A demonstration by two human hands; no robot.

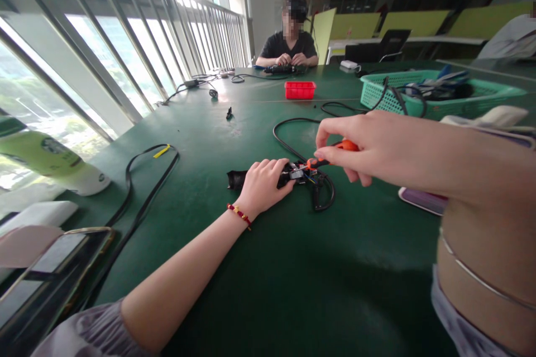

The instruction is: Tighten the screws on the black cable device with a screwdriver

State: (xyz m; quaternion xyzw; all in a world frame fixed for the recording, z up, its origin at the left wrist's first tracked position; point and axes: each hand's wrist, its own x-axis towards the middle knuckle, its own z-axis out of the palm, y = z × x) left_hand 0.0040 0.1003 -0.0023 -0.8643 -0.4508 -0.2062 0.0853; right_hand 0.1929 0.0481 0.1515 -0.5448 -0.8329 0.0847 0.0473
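Observation:
My left hand point(267, 185) is closed around a black tube-shaped device point(237, 179) lying on the green table point(201, 290). At its right end the casing is apart, with small metal parts and thin coloured wires showing. An orange-and-black screwdriver point(320, 163) is pinched in the fingers of my right hand point(355, 142). The screwdriver slants down to the left, its tip at the exposed parts; whether it sits in a screw is too small to tell. A black cable point(324, 203) loops beside the device's right end.
A red tray point(300, 90) and a green basket point(377, 95) of tools and cables stand farther back. Phones point(54, 273) and a bottle point(46, 150) lie at left, near a flat black cable point(142, 217). Across the table, a co-worker point(288, 39) handles a black device.

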